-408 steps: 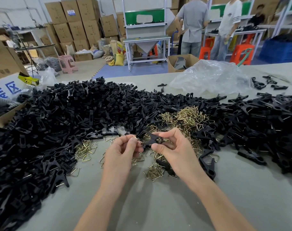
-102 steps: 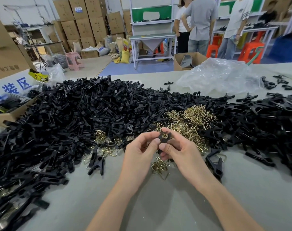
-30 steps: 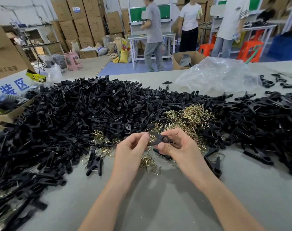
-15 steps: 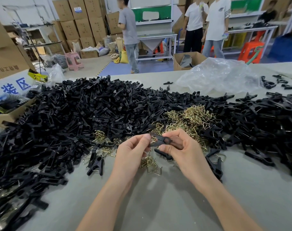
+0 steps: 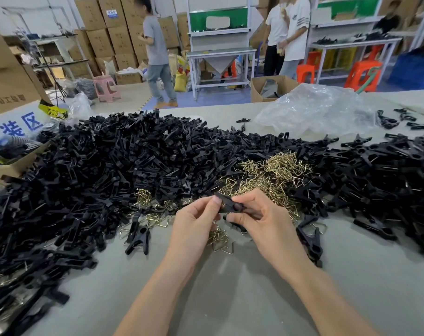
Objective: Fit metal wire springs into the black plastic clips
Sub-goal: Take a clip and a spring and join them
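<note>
Above the near edge of the heap, 2 hands meet on 1 black clip (image 5: 230, 206), held clear of the grey tabletop (image 5: 230, 301). The left hand (image 5: 192, 228) pinches the clip's left end between thumb and forefinger. The right hand (image 5: 266, 221) pinches its right end with its fingers curled round it, so each grip is narrow and closed on the clip. Whether a spring sits in the clip cannot be told.

Just behind the grip lies the heap of wire springs (image 5: 275, 174), brass-coloured. It is ringed by the pile of black clips (image 5: 133, 166), which spreads far to the left and right of the grip. Directly beneath the grip rests a small tangle of springs (image 5: 220, 239). Left of the grip, a single closed clip (image 5: 138, 235) lies on bare tabletop. Right of it, near the right wrist, lie more loose clips (image 5: 311, 242). Far behind the grip and to the right sits a crumpled clear plastic bag (image 5: 315, 110).
</note>
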The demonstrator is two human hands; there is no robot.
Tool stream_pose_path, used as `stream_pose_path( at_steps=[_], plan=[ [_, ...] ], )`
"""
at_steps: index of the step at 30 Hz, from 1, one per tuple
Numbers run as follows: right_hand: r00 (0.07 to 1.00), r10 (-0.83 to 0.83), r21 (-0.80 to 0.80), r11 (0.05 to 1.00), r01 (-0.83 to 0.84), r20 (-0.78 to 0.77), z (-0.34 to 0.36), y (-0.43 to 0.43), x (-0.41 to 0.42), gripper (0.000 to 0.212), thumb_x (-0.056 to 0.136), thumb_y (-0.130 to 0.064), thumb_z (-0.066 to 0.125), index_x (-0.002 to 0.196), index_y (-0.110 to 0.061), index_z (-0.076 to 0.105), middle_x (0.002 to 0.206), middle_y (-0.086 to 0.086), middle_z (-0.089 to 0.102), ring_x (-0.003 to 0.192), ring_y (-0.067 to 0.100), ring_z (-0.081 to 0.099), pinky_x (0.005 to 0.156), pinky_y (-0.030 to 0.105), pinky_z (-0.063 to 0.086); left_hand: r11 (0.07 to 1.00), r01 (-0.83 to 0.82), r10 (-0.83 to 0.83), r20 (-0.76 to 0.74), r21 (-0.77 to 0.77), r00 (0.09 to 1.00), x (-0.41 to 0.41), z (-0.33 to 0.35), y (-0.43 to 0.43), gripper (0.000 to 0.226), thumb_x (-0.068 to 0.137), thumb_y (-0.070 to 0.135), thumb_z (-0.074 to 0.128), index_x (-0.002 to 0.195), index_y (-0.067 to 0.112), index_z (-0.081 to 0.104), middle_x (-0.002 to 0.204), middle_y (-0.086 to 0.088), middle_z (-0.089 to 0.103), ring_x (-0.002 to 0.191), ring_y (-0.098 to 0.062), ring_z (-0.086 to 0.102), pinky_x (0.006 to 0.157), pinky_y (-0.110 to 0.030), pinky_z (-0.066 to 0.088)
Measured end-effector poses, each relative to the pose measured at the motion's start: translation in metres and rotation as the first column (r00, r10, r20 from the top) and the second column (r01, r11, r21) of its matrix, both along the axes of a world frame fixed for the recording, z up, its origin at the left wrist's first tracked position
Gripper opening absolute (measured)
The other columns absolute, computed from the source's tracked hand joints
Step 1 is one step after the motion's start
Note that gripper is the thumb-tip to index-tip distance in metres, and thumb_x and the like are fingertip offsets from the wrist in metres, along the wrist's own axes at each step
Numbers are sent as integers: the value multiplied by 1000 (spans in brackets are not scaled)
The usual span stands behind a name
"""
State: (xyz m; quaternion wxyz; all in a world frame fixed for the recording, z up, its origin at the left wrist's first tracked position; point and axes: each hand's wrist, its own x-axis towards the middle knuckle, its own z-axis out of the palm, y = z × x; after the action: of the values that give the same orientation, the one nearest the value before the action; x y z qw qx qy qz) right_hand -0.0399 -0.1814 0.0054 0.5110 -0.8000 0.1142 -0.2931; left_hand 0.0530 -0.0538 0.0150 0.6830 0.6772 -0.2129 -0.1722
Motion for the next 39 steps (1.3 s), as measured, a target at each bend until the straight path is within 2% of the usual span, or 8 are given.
stream_pose_path(
  at_steps=[6, 10, 13, 15, 21, 27, 34, 39],
  plan=[
    [999, 3, -153, 988, 5, 51, -2, 6, 1, 30, 76, -50, 80, 98, -37, 64, 107, -19, 66, 96, 6, 65, 75, 16, 50, 995, 102, -103, 94, 20, 990, -13, 3, -3, 28, 99, 32, 47, 88, 23, 72, 83, -1, 69, 80, -5, 63, 71, -18, 50],
    [995, 13, -347, 938, 21, 96, -4, 10, 3, 17, 86, -30, 70, 103, -28, 67, 116, -19, 60, 106, 4, 60, 86, 22, 49, 996, 90, -90, 30, 4, 995, -21, 3, -8, 35, 99, 45, 43, 96, 28, 72, 101, 2, 74, 103, -17, 68, 90, -36, 55],
    [992, 7, -423, 905, 46, 123, -4, 14, 6, 18, 87, -30, 67, 103, -23, 69, 121, -14, 61, 114, 8, 56, 98, 22, 44, 999, -51, 51, -3, -1, 999, -20, 2, -10, 33, 102, 40, 44, 133, 41, 57, 120, 32, 61, 115, 15, 53, 104, -28, 44],
    [994, 10, -458, 888, 42, 110, -4, 16, 6, 19, 85, -26, 73, 102, -20, 70, 121, -10, 62, 114, 11, 56, 98, 19, 41, 996, -85, 85, -8, -13, 996, -16, 2, -10, 40, 102, 32, 45, 140, 43, 48, 110, 41, 60, 102, 20, 55, 92, -20, 45],
    [994, -7, -491, 869, 59, 107, -6, 16, 6, 18, 82, -21, 76, 99, -21, 71, 122, -8, 60, 110, 12, 52, 94, 24, 45, 997, -75, 75, -15, -28, 997, -15, -1, -14, 37, 102, 20, 39, 130, 37, 57, 95, 36, 68, 96, 4, 66, 81, -20, 52],
    [996, 34, -535, 844, 14, 79, -6, 19, 8, 14, 87, -36, 55, 99, -33, 51, 132, -7, 53, 119, 12, 47, 94, 23, 44, 999, -46, 46, 9, -12, 999, -17, -9, -18, 34, 94, 46, 43, 120, 37, 63, 106, 11, 73, 102, -7, 69, 88, -31, 54],
    [998, 45, -437, 899, -25, 35, -9, 15, 13, 27, 80, -22, 63, 90, -43, 49, 138, -23, 52, 121, 7, 44, 101, 7, 29, 985, -167, 156, 170, 51, 973, -20, -11, -22, 33, 94, 36, 35, 76, 39, 62, 68, 17, 63, 68, -4, 59, 66, -30, 44],
    [996, 87, -354, 932, -78, 10, -8, 15, 12, 11, 81, -40, 52, 88, -48, 50, 138, -26, 51, 127, 2, 43, 101, 11, 34, 978, -187, 163, 221, 97, 962, -17, -14, -24, 48, 93, 56, 23, 91, 35, 67, 83, 12, 72, 88, -9, 66, 81, -39, 51]
  ],
)
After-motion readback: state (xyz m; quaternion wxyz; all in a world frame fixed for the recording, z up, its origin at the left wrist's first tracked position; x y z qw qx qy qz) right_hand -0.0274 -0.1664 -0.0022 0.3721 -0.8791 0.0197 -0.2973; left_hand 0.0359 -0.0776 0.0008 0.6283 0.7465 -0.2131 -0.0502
